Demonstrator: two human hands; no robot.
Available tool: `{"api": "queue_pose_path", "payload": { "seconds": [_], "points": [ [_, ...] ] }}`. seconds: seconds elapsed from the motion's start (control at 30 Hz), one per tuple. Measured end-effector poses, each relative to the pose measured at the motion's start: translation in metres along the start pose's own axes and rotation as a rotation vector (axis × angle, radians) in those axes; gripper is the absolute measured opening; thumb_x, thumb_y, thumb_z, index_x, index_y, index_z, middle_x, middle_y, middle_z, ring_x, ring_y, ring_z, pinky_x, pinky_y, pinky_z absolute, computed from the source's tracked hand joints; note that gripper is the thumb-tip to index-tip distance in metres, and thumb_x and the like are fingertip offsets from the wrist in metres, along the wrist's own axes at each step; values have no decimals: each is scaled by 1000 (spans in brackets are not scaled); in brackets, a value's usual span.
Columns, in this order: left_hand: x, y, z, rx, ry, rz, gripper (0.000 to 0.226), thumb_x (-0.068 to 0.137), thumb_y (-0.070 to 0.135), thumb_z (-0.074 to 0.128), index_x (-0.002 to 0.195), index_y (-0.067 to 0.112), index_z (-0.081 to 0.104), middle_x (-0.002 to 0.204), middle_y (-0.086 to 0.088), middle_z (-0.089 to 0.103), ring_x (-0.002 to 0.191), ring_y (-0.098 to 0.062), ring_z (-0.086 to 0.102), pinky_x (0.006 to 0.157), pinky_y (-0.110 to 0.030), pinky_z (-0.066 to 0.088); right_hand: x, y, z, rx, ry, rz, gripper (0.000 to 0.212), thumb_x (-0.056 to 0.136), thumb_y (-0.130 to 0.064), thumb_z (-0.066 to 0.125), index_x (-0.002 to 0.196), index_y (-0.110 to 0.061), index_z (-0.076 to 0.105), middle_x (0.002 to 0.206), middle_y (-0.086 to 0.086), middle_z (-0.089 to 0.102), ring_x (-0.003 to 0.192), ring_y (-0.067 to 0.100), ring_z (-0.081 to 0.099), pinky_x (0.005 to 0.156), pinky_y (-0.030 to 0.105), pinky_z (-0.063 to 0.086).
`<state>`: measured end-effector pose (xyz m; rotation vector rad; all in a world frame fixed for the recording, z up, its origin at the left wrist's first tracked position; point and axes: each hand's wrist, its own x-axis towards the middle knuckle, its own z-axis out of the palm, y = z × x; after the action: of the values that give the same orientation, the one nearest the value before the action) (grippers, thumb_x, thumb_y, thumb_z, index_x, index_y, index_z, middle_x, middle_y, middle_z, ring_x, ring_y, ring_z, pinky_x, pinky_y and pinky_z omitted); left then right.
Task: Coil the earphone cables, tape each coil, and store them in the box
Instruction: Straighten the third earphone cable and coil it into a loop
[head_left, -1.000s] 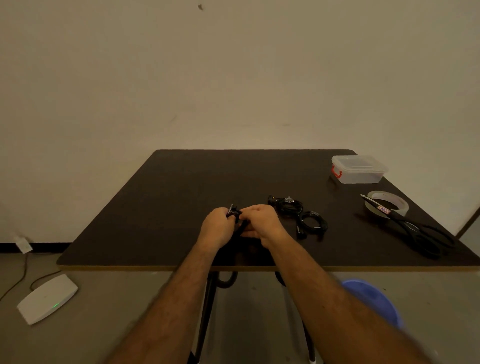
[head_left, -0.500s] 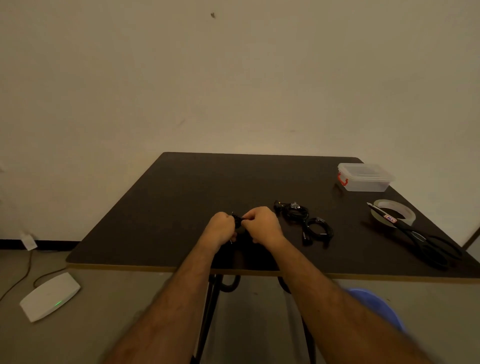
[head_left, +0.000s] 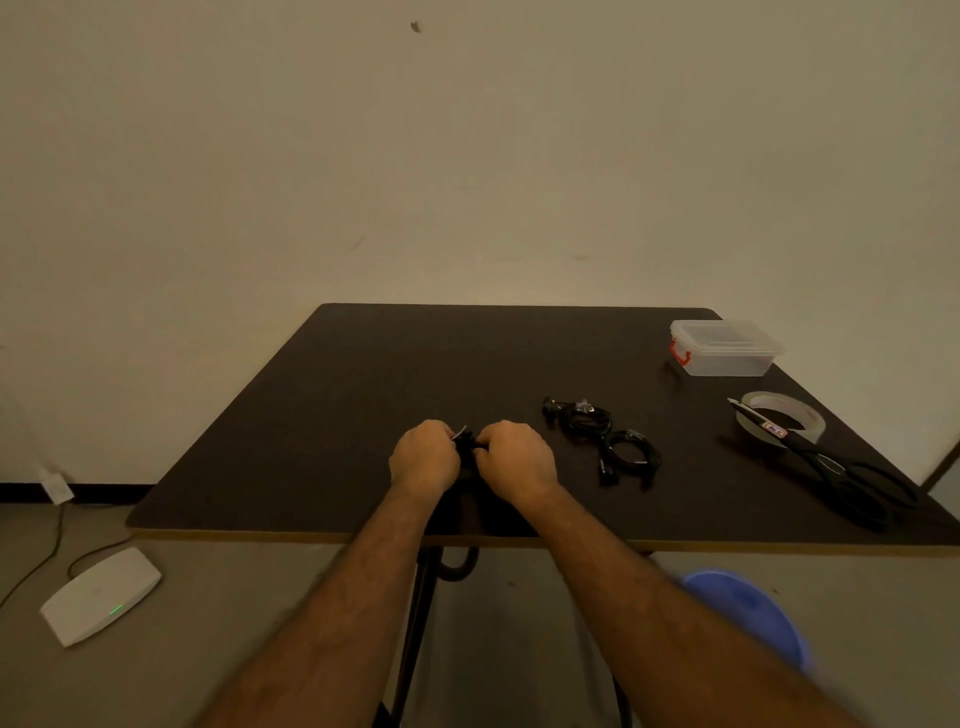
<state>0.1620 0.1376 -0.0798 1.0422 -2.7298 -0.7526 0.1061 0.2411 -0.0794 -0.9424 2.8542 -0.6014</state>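
Matt dark table (head_left: 363, 395), clear plastic box (head_left: 724, 349) w/ red clip, glossy tape roll (head_left: 802, 415)

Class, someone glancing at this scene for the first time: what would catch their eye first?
First, the left hand and right hand, together at the table's near edge, gripping a black earphone cable. Then the two coiled cables lying just right of them, and the lidded clear box at the far right corner.

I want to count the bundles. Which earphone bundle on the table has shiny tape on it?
The farther coil, nearer the box, shows a shiny bit on top. The nearer coil looks plain black.
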Motion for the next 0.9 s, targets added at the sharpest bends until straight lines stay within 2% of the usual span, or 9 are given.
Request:
{"api": "queue_pose_path", "payload": {
  "seconds": [0.13,0.2,0.3,0.37,0.53,0.67,0.77,0.9],
  "points": [
    [2,-7,0,28,5,51,20,100,21,51,111,24,68,96,2,66,85,-13,60,62,-27,44,1,-2,1,-56,10,-8,18,96,-23,55,106,-18,70,98,2,67,82,17,62,62,30,48],
    [2,-11,-1,23,17,76,20,100,22,53,107,23,71,94,2,67,82,-12,59,60,-26,41,0,-3,3,-89,31,-29,20,96,-24,55,108,-17,70,107,5,62,88,21,61,66,31,47],
    [1,-17,-2,-41,41,95,17,97,25,59,106,22,73,94,2,70,87,-14,63,72,-32,51,-2,-2,3,-100,47,-53,22,96,-28,56,108,-15,69,110,6,58,93,24,60,67,30,40],
    [1,-20,-4,-105,48,104,18,95,26,62,109,22,72,100,1,71,94,-15,64,81,-34,52,-3,-1,1,-80,52,-44,23,96,-31,56,104,-14,69,105,6,60,88,23,59,65,28,39],
    [0,-23,-8,-87,74,135,25,100,29,55,119,21,70,112,1,70,99,-12,60,80,-27,43,-2,0,0,-70,34,-42,21,96,-32,57,101,-16,70,95,4,67,80,19,60,62,30,47],
    [-3,-22,-4,-1,49,149,28,103,29,47,118,21,69,105,-1,69,91,-13,60,82,-32,50,-2,0,0,-68,31,-41,21,96,-32,57,103,-18,71,93,1,67,79,17,61,62,30,49],
    [-4,-20,-5,65,43,145,30,103,28,44,114,18,70,98,-2,68,89,-17,62,82,-37,53,-2,0,1,-56,29,-40,21,96,-32,57,105,-18,71,95,2,68,84,17,63,70,34,56],
    [-12,-24,-4,22,118,168,29,102,29,50,118,13,67,111,-5,68,102,-20,62,88,-35,50,-3,1,4,-56,51,-53,22,96,-33,58,107,-18,71,98,1,67,86,16,64,76,37,58]
  ]
}}
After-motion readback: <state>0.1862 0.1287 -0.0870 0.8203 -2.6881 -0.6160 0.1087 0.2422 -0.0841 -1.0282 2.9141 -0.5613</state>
